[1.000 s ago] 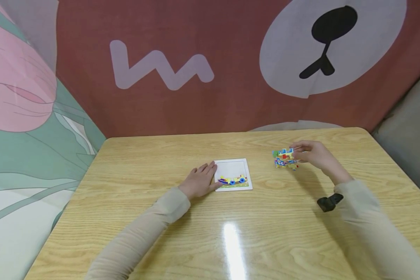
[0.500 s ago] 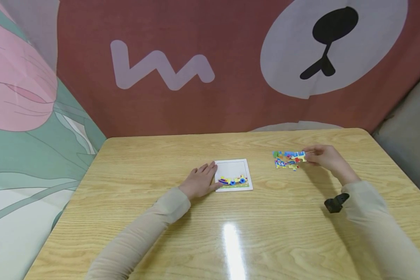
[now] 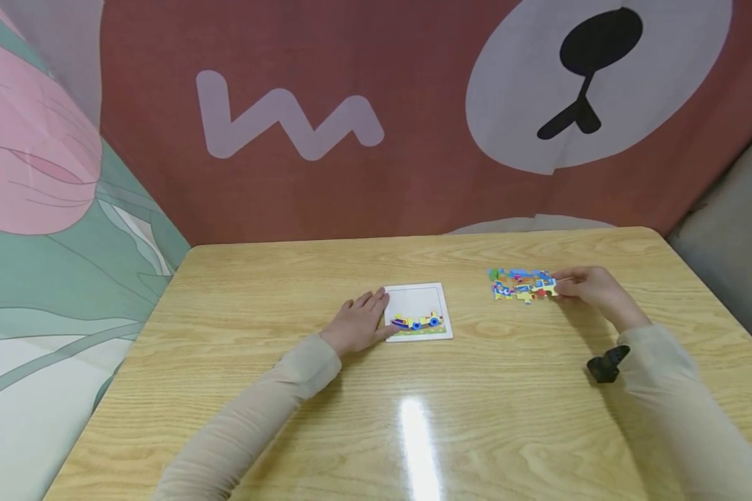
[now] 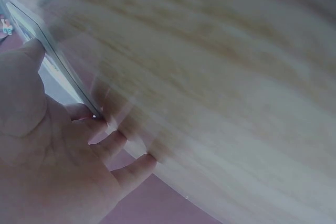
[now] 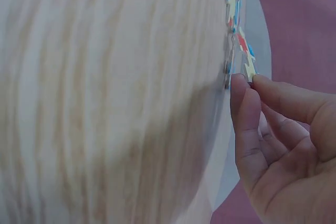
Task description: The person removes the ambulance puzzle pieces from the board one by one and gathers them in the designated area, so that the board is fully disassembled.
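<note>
My left hand [image 3: 358,323] rests at the left edge of a white puzzle board [image 3: 413,299], its fingers spread. A strip of fitted pieces [image 3: 417,324] showing a yellow vehicle with blue wheels runs along the board's bottom. In the left wrist view, the thumb lies over the board's rim [image 4: 65,74] and the fingertips touch the table. Off to the right, my right hand [image 3: 592,291] pinches a yellow, red and blue puzzle piece [image 5: 245,53] between thumb and fingers. The held piece is tilted just above a cluster of loose puzzle pieces [image 3: 503,289].
The wooden table [image 3: 301,278] ends at a brown wall hanging [image 3: 351,195] with a bear's muzzle on it. A flower-patterned cloth [image 3: 50,278] hangs at the left. On my right wrist sits a black camera [image 3: 604,365].
My right hand has drawn to the right and slightly toward me with the puzzle piece, uncovering more of the loose cluster. The left hand and the board have stayed in place.
</note>
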`<move>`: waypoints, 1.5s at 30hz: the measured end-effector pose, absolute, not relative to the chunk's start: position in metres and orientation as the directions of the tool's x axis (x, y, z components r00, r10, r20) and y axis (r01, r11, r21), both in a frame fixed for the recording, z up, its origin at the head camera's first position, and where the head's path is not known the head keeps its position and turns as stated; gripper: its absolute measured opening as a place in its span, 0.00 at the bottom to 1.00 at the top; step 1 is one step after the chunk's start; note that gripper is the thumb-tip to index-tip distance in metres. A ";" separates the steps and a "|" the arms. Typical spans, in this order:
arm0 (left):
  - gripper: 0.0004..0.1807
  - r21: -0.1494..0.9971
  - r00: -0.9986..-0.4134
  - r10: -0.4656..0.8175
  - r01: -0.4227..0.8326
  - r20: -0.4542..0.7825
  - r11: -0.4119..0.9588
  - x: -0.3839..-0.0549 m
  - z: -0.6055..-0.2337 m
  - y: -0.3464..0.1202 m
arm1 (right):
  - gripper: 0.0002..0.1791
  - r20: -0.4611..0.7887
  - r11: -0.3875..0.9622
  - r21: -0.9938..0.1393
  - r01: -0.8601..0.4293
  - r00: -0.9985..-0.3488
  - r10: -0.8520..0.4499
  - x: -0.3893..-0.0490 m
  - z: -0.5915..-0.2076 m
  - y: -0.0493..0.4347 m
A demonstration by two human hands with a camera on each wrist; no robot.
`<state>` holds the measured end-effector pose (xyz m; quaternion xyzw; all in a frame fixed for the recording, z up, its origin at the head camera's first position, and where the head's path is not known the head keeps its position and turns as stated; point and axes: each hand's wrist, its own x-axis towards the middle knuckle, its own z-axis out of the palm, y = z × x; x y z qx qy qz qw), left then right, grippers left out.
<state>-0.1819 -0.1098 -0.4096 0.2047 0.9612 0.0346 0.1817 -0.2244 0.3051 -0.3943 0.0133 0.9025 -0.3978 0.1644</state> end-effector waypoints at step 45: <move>0.42 0.127 -0.849 0.412 0.393 -0.332 0.911 -0.181 -0.408 -0.110 | 0.33 -0.392 0.700 -0.686 0.197 -0.911 -0.128 -0.229 -0.403 0.310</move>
